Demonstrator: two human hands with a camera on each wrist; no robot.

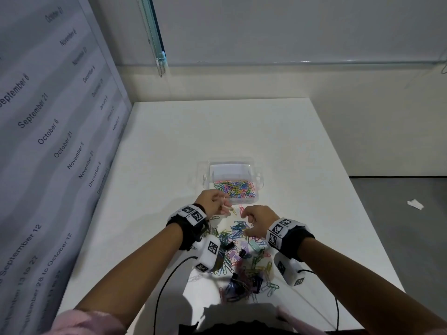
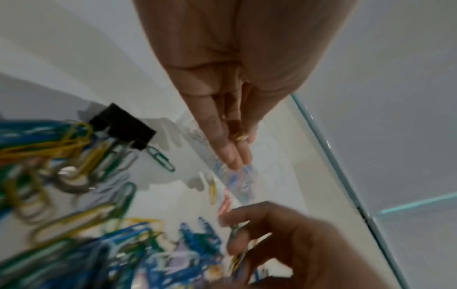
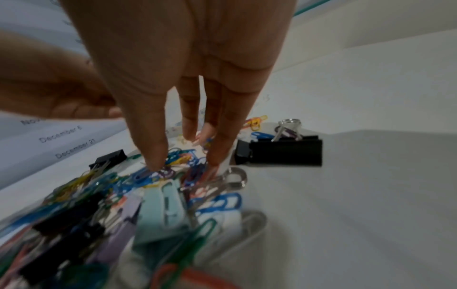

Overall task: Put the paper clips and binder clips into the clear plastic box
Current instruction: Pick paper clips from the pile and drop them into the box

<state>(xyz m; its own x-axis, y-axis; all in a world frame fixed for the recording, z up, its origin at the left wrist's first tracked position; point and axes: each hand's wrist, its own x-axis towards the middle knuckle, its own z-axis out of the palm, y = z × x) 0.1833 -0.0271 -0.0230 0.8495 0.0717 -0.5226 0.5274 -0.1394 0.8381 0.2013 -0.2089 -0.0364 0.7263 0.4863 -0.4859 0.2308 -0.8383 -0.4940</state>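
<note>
Head view: our left hand [image 1: 212,201] hovers at the near left corner of the clear plastic box [image 1: 232,182], which stands open on the white table [image 1: 169,146] with a layer of coloured paper clips on its floor. In the left wrist view the fingers [image 2: 230,152] lie straight and close together, and a small gold-coloured clip [image 2: 241,137] sits pinched between them and the thumb.

Our right hand [image 1: 257,222] reaches down over the far end of the loose pile of paper clips [image 1: 242,262] that lies on the table between our forearms, nearer to us than the box. In the right wrist view its fingertips [image 3: 154,162] point down onto blue and purple clips at the top of the pile; the left wrist view shows the fingers curled with clips caught among them, though blur hides exactly how many.

Binder clips lie mixed in the pile: a black binder clip [image 3: 284,150] just right of the fingertips, a pale teal binder clip [image 3: 163,211] nearer the wrist, and a lilac one beside it.

A wall panel [image 1: 48,141] printed with dates borders the table on our left.
</note>
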